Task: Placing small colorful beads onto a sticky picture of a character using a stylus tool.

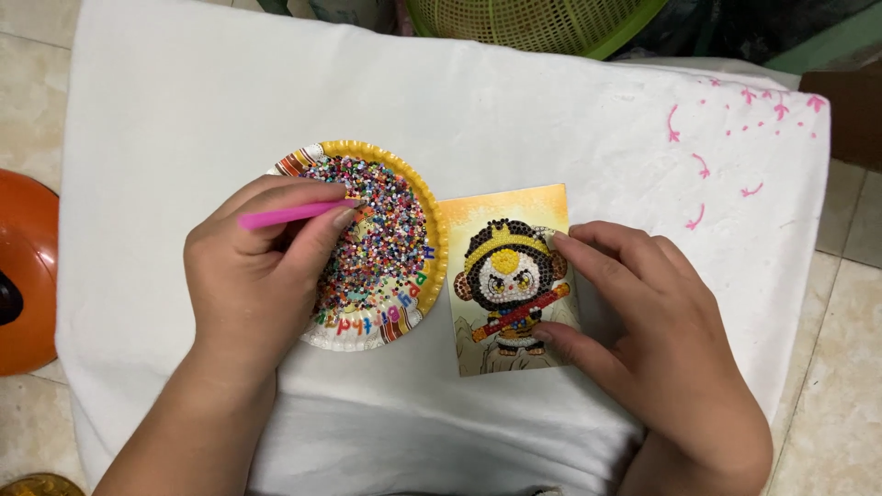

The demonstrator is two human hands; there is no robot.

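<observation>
The left hand [253, 276] is closed around a pink pen [292, 215], pinched between thumb and fingers, its tip lying over the heap of mixed-colour beads [390, 234] in a paper plate [432, 230] with a yellow scalloped rim. The hand covers the plate's 9 o'clock side, hiding the beads there. Just beside the plate at 3 o'clock, nearly touching its rim, lies a small bead-picture card [503, 276] showing a cartoon monkey in a yellow cap. The right hand [657, 340] holds the card's right edge — fingertip at the top, thumb at the bottom, fingers spread and pressing rather than clamped, though the contact underneath is probably hidden. Everything rests on a white cloth [514, 110] with pink blossom marks [735, 138] at 2 o'clock. A green mesh basket [524, 23] sits at 12 o'clock — an orange round object [23, 271] at 9 o'clock, off the cloth.
</observation>
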